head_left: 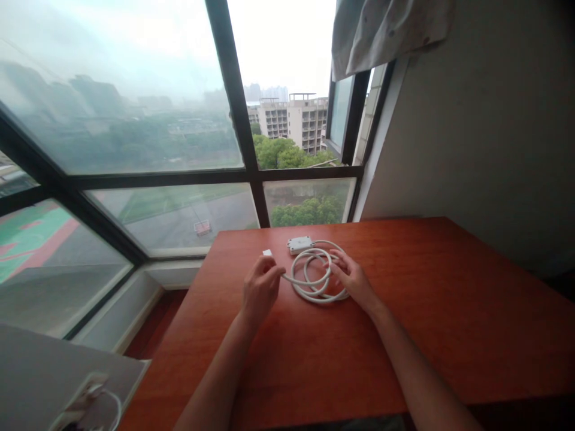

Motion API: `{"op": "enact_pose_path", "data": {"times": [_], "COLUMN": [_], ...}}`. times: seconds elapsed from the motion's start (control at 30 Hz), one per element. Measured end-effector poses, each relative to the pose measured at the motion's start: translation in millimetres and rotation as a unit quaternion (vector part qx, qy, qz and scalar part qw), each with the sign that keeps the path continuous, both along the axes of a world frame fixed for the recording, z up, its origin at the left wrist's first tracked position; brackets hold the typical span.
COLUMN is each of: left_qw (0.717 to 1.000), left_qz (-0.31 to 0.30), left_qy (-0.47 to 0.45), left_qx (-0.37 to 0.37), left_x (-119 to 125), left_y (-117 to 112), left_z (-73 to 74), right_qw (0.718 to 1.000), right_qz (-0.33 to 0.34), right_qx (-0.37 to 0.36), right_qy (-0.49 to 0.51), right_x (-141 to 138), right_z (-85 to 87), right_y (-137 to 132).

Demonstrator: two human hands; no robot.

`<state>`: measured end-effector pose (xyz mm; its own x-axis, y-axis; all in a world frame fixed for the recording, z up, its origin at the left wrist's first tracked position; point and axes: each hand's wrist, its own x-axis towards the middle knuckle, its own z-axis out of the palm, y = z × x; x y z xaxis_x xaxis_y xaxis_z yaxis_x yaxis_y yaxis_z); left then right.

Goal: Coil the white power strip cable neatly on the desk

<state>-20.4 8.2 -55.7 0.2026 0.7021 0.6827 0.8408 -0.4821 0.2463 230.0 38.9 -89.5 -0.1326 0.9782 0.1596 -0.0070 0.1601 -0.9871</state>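
A white cable lies coiled in loops on the reddish-brown wooden table, joined to a small white power strip at the coil's far side. My left hand pinches the cable's free end, whose white plug pokes out above the fingers. My right hand rests on the right side of the coil, fingers laid over the loops and holding them down.
Large dark-framed windows rise just beyond the table's far edge. A grey wall stands to the right. At the bottom left, a grey surface carries another white cable and plug. Cloth hangs at the top.
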Motion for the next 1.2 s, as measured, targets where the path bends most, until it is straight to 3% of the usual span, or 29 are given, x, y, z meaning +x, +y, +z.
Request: {"op": "enact_pose_path", "data": {"times": [0.17,0.27,0.4,0.53,0.63,0.73,0.93,1.03,1.2], "left_qw": [0.999,0.994,0.981,0.969,0.961,0.958,0.963,0.972,0.982], "left_qz": [-0.008,0.030,0.092,0.121,0.141,0.153,0.152,0.144,0.132], "left_qy": [-0.046,-0.103,-0.170,-0.207,-0.221,-0.222,-0.203,-0.173,-0.135], "left_qx": [-0.006,-0.031,0.012,0.066,0.088,0.097,0.085,0.065,0.033], "left_x": [-8,-15,-28,-39,-48,-53,-48,-43,-37], "left_y": [-3,-4,-4,-5,-4,-2,-2,-2,-1], "left_z": [4.2,8.5,15.0,20.2,21.0,20.3,23.0,24.3,19.6], "right_qw": [1.000,0.987,0.924,0.869,0.850,0.867,0.951,0.969,0.982], "right_qz": [-0.005,-0.014,0.049,0.091,0.109,0.105,0.030,-0.003,-0.050], "right_qx": [0.022,0.085,0.192,0.269,0.289,0.273,0.199,0.162,0.133], "right_qy": [-0.002,-0.133,-0.327,-0.406,-0.426,-0.404,-0.235,-0.187,-0.128], "right_x": [1,2,-6,-19,-23,-22,-21,-19,-14], "right_z": [-2.0,-0.9,7.7,12.0,6.8,1.2,13.0,19.6,16.1], "right_y": [-1,-4,-15,-25,-25,-22,-21,-20,-15]}}
